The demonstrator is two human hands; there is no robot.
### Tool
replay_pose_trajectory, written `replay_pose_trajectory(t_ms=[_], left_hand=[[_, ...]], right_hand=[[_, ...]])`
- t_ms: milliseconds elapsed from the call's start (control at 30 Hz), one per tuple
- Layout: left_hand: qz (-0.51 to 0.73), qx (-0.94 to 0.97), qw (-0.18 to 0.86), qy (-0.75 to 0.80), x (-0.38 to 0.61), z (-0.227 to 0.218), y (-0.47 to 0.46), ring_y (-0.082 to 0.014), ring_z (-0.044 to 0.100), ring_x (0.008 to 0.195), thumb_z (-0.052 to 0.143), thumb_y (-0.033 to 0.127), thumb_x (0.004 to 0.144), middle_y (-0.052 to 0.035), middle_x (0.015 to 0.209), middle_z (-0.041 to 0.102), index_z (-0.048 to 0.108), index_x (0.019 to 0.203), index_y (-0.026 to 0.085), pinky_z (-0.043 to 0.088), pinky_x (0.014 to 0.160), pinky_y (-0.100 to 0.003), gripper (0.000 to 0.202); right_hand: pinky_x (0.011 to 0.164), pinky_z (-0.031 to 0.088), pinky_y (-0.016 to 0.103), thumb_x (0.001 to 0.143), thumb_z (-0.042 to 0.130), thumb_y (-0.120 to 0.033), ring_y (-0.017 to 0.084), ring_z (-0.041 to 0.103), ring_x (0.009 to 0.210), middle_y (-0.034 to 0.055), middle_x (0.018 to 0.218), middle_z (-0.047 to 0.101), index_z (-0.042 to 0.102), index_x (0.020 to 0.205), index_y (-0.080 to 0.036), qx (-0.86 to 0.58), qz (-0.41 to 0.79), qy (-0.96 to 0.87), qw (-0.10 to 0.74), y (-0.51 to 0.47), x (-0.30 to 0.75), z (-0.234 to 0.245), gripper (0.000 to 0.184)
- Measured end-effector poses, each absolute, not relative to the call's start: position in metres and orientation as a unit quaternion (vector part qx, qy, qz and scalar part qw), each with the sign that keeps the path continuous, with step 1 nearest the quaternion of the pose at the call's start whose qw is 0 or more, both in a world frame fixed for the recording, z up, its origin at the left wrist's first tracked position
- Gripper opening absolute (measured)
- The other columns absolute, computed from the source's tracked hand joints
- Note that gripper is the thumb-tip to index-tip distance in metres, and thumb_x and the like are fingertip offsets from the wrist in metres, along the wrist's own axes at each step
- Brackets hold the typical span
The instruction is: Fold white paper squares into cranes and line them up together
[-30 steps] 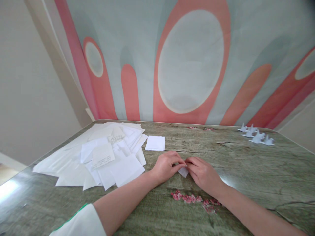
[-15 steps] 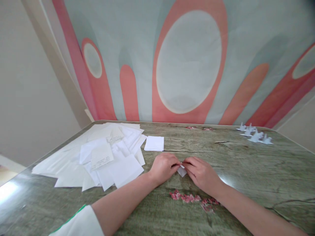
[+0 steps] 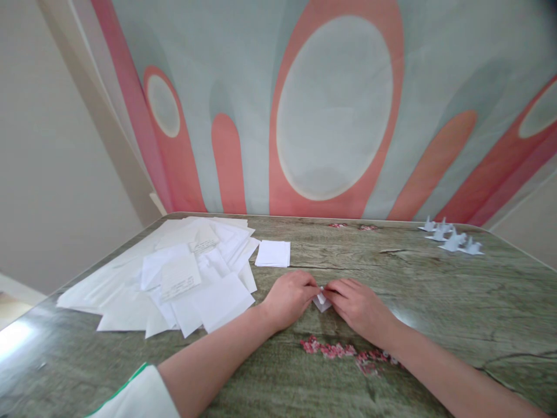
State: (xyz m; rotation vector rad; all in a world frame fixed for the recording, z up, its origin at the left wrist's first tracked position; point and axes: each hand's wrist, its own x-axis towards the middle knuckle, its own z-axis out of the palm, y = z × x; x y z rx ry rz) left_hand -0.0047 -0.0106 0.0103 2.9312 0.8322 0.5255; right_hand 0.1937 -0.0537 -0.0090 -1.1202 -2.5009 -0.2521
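Observation:
A small folded piece of white paper (image 3: 321,303) lies on the wood-patterned table, with its lower corner pointing toward me. My left hand (image 3: 290,298) pinches its left side, fingers pressed together. From the other side my right hand (image 3: 354,305) grips the right edge, with thumb and fingers closed on it. The fingertips of both hands nearly meet over the paper's upper part and hide most of it. Just beyond my left hand is a neat stack of square white paper (image 3: 272,254).
Loose white sheets (image 3: 226,299) are heaped on the left, a few with printing. Several folded paper cranes (image 3: 453,239) stand at the far right. Pink blossoms (image 3: 333,350) are printed on the tabletop (image 3: 418,290). A patterned wall covering (image 3: 252,174) rises behind the table's far edge.
My fingers have shifted slightly on the folded paper, and a little more of its inner fold shows between them. The paper heap, stack and cranes stay where they were.

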Motion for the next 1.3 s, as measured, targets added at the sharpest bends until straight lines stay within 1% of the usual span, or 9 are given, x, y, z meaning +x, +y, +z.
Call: replay_pose_trajectory(t_ms=[133,300,433,600,667,867,967,1133,1300], left_hand=[[0.148,0.952,-0.005,0.269,-0.004,0.01,-0.012,-0.0169,0.057,0.083,0.05,0.022,0.088,-0.0035,0.089,0.063,0.065,0.091,0.019,0.044,0.074,-0.028,0.016],[0.149,0.955,-0.022,0.255,-0.005,0.011,-0.015,-0.0177,0.057,0.083,0.049,0.022,0.089,-0.0042,0.09,0.064,0.063,0.093,0.018,0.045,0.074,-0.029,0.016],[0.159,0.96,0.005,0.23,-0.009,0.015,-0.016,-0.0168,0.059,0.081,0.046,0.021,0.09,-0.0038,0.089,0.066,0.063,0.093,0.018,0.045,0.073,-0.027,0.017],[0.188,0.959,0.067,0.202,-0.017,0.016,-0.012,-0.015,0.061,0.089,0.042,0.026,0.092,-0.0046,0.096,0.067,0.062,0.101,0.019,0.045,0.08,-0.025,0.023],[0.199,0.958,0.086,0.187,-0.019,0.015,-0.009,-0.0143,0.061,0.089,0.042,0.028,0.092,-0.0045,0.097,0.067,0.063,0.103,0.02,0.045,0.081,-0.024,0.024],[0.217,0.959,0.108,0.149,-0.017,0.015,-0.001,-0.0129,0.061,0.086,0.045,0.029,0.091,-0.0041,0.094,0.067,0.065,0.099,0.021,0.045,0.076,-0.021,0.023],[0.22,0.959,0.111,0.141,-0.015,0.013,0.001,-0.0126,0.061,0.083,0.046,0.029,0.091,-0.0043,0.092,0.067,0.066,0.096,0.021,0.045,0.074,-0.021,0.022],[0.226,0.959,0.099,0.143,-0.013,0.012,0.001,-0.0129,0.06,0.083,0.048,0.03,0.09,-0.0044,0.089,0.066,0.066,0.094,0.02,0.044,0.074,-0.021,0.02],[0.218,0.963,0.082,0.132,-0.011,0.018,-0.002,-0.0133,0.059,0.083,0.045,0.028,0.091,-0.0046,0.088,0.066,0.065,0.092,0.019,0.043,0.074,-0.021,0.022]], right_hand=[[0.074,0.046,0.034,0.087,0.047,-0.013,0.019,0.055,0.082,0.0067,0.088,0.06,0.063,0.091,-0.017,-0.389,-0.106,-0.893,0.2,-0.052,0.195,-0.012,0.017],[0.074,0.046,0.035,0.087,0.048,-0.013,0.02,0.054,0.083,0.007,0.089,0.06,0.062,0.093,-0.016,-0.386,-0.111,-0.897,0.187,-0.053,0.195,-0.012,0.016],[0.073,0.046,0.035,0.087,0.047,-0.013,0.02,0.054,0.083,0.0071,0.09,0.06,0.062,0.092,-0.016,-0.386,-0.108,-0.897,0.184,-0.053,0.195,-0.01,0.016],[0.074,0.046,0.034,0.087,0.047,-0.014,0.02,0.054,0.084,0.0074,0.09,0.061,0.062,0.093,-0.015,-0.382,-0.107,-0.898,0.19,-0.052,0.196,-0.011,0.016],[0.075,0.046,0.034,0.087,0.048,-0.014,0.02,0.055,0.084,0.0072,0.089,0.061,0.062,0.094,-0.016,-0.381,-0.104,-0.898,0.195,-0.052,0.196,-0.011,0.016],[0.074,0.046,0.034,0.087,0.049,-0.016,0.02,0.055,0.084,0.0069,0.09,0.061,0.063,0.093,-0.017,-0.388,-0.103,-0.897,0.187,-0.053,0.194,-0.009,0.015],[0.073,0.046,0.033,0.088,0.047,-0.016,0.019,0.055,0.083,0.0069,0.088,0.061,0.063,0.092,-0.017,-0.384,-0.11,-0.895,0.196,-0.053,0.194,-0.009,0.016],[0.072,0.045,0.033,0.09,0.045,-0.017,0.019,0.054,0.083,0.0074,0.088,0.06,0.063,0.093,-0.016,-0.381,-0.114,-0.897,0.192,-0.053,0.194,-0.009,0.019],[0.072,0.045,0.033,0.09,0.044,-0.016,0.019,0.054,0.081,0.0073,0.087,0.06,0.063,0.093,-0.016,-0.384,-0.108,-0.899,0.18,-0.054,0.194,-0.008,0.019]])
